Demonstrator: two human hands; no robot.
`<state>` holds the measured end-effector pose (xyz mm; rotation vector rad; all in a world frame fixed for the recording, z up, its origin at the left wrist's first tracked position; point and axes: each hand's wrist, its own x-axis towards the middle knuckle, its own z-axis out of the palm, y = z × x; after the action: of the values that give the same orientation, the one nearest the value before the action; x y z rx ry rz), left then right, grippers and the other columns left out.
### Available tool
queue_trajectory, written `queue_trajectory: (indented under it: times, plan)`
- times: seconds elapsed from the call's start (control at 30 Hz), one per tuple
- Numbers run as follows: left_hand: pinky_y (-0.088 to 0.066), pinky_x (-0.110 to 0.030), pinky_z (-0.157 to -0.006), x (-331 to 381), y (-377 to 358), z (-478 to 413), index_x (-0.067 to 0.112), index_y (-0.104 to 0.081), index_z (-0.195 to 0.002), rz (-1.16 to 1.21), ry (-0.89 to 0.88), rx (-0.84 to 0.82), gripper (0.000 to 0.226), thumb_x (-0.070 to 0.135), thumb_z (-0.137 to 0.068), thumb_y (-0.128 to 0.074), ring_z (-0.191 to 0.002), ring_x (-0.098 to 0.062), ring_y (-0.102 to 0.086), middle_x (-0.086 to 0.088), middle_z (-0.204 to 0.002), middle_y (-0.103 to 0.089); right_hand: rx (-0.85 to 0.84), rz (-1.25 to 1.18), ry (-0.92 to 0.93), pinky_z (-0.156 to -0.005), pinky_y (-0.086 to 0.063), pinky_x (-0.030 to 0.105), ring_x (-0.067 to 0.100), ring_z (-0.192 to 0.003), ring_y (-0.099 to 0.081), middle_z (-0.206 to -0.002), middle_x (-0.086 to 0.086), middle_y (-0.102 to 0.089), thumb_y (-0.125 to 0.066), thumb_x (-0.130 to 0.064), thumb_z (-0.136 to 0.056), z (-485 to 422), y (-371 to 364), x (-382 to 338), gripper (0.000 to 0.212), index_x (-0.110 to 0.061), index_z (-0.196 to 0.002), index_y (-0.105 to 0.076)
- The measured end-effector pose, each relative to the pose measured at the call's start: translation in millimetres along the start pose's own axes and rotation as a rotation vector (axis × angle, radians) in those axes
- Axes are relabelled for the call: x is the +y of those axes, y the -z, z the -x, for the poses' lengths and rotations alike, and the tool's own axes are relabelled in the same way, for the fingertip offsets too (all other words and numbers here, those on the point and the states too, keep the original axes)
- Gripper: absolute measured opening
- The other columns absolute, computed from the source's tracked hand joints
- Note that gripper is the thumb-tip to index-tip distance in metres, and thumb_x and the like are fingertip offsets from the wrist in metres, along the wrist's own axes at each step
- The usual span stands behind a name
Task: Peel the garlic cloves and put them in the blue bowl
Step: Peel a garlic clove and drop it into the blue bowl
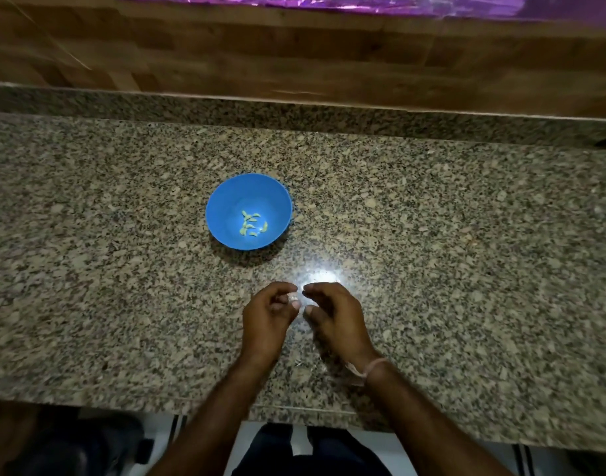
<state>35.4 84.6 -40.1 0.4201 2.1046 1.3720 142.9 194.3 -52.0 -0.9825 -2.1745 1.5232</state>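
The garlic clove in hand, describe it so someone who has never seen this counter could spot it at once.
On the speckled granite counter, look nearer the person than the blue bowl. There the left hand pinches a small whitish garlic clove. It is the only clove seen outside the bowl, whose peeled cloves look greenish.

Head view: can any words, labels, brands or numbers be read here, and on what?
None. The bowl is plain blue, the counter shows only granite speckle, the purple foil only glare, and the clove in the left hand bears no mark.
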Motion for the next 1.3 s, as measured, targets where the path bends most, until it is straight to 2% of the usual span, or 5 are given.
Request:
queue_trajectory:
  times: [0.07,0.2,0.5,0.73,1.3]
  plan:
    - [-0.06,-0.04,-0.079,6,-4,7,0.015,-0.074,-0.109,0.343,0.207,-0.013,0.019,0.004,-0.093,-0.073,-0.09,-0.033,-0.073,-0.017,-0.097,-0.075,-0.054,-0.268,-0.149,-0.086,-0.061,0.034,0.017,-0.1,-0.074,-0.105,0.004,-0.077,-0.072,0.0,-0.093,4,4,-8,0.025,-0.011,-0.115,-0.075]
    - [-0.06,-0.042,-0.087,20,-9,27,0.008,-0.071,-0.117,0.517,0.232,-0.044,0.02,0.007,-0.098,-0.066,-0.101,-0.032,-0.074,-0.021,-0.109,-0.075,-0.081,-0.449,-0.158,-0.079,-0.062,0.032,0.027,-0.095,-0.076,-0.101,0.01,-0.079,-0.072,0.0,-0.094,14,16,-22,0.018,-0.007,-0.11,-0.077]
    - [-0.06,-0.024,-0.074,50,-13,45,0.011,-0.074,-0.111,0.499,0.145,0.03,0.021,0.003,-0.093,-0.069,-0.086,-0.012,-0.074,0.002,-0.097,-0.08,-0.084,-0.351,-0.056,-0.088,-0.062,0.033,0.014,-0.099,-0.076,-0.104,-0.001,-0.08,-0.075,-0.011,-0.095,24,40,-37,0.02,-0.011,-0.115,-0.079]
    - [-0.058,-0.023,-0.076,49,-19,52,0.009,-0.074,-0.107,0.494,0.096,0.023,0.021,-0.004,-0.093,-0.067,-0.096,-0.017,-0.075,-0.005,-0.104,-0.079,-0.081,-0.303,0.003,-0.082,-0.058,0.019,0.004,-0.096,-0.075,-0.101,-0.01,-0.08,-0.075,-0.008,-0.095,31,53,-47,0.02,-0.014,-0.112,-0.081]
    - [-0.06,-0.026,-0.077,46,-24,54,0.008,-0.072,-0.115,0.638,0.185,-0.027,0.022,0.002,-0.096,-0.063,-0.093,-0.022,-0.073,-0.016,-0.107,-0.077,-0.05,-0.352,-0.04,-0.085,-0.063,0.044,0.017,-0.097,-0.075,-0.101,-0.003,-0.078,-0.08,-0.013,-0.091,35,58,-44,0.014,-0.016,-0.105,-0.08]
